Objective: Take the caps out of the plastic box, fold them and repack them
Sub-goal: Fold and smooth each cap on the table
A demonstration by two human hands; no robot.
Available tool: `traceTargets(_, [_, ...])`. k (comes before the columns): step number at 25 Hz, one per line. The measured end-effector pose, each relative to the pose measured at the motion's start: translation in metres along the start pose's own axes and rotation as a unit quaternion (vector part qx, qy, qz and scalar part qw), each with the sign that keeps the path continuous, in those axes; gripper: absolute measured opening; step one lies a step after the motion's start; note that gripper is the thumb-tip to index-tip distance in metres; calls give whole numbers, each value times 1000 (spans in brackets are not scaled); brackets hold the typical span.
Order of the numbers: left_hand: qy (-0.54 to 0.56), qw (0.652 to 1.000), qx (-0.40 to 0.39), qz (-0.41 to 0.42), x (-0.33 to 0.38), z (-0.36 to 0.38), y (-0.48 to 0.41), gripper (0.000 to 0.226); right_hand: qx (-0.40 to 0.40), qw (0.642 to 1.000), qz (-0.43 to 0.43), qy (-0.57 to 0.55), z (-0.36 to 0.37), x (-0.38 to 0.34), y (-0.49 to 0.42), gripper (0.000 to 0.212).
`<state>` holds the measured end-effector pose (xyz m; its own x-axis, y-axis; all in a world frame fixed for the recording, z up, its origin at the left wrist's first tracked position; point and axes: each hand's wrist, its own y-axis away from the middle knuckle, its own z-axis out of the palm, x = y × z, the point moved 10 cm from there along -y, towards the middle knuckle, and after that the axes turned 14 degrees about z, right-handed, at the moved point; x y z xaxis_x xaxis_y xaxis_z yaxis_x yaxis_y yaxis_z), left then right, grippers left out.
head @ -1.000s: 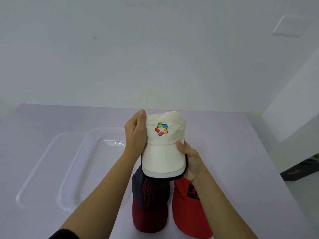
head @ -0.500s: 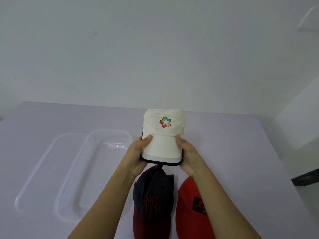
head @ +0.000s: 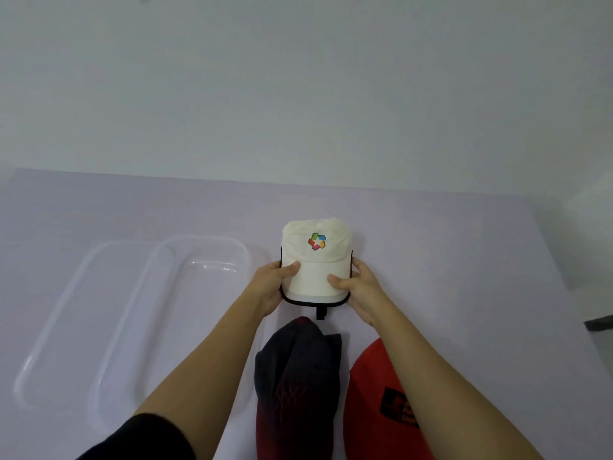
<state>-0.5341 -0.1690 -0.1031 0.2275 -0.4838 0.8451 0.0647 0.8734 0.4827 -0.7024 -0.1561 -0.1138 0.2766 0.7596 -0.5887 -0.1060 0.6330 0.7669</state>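
Note:
A white cap [head: 315,260] with a multicoloured logo and a black-edged brim sits folded on the lilac table, crown pointing away from me. My left hand [head: 270,287] grips the left edge of its brim and my right hand [head: 360,288] grips the right edge, thumbs on top. A dark navy and maroon cap [head: 297,386] lies folded on the table between my forearms. To its right lies a red cap [head: 381,403], partly under my right forearm. The clear plastic box [head: 199,247] stands to the left with nothing in it.
The box's clear lid [head: 66,310] lies flat at the far left, overlapped by the box. The table [head: 464,260] ends at a white wall behind and at an edge on the right, where darker floor shows.
Both hands have carried the white cap away from me and lowered it onto the table. My left hand slid from the crown's side to the brim. The other two caps have not moved.

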Motion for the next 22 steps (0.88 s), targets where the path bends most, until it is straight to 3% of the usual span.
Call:
traceTargets(5, [-87,995,37,25,-18,-12,-14,24,30,996,-15,80,-5,12,-17,65])
traceTargets(8, [-227,969,87,36,-13,-22,-14,17,88,972,-51,212,-10,-1,-12,57])
traceTargets(9, [-272,957,94,32,-11,-23,-14,16,100,961,-51,253,-12,-1,-14,60])
traceTargets(12, [-311,947,76,-1,-17,-20,-14,49,87,941,-32,326,-8,5,-14,81])
traceTargets(15, [-313,947,73,4,-14,-17,-13,49,91,929,-35,357,-9,10,-18,98])
traceTargets(20, [-374,926,46,31,11,-4,2,9,81,917,-46,389,2,-6,9,77])
traceTargets(22, [-419,904,24,80,30,11,16,15,110,915,-76,380,-12,-27,34,61])
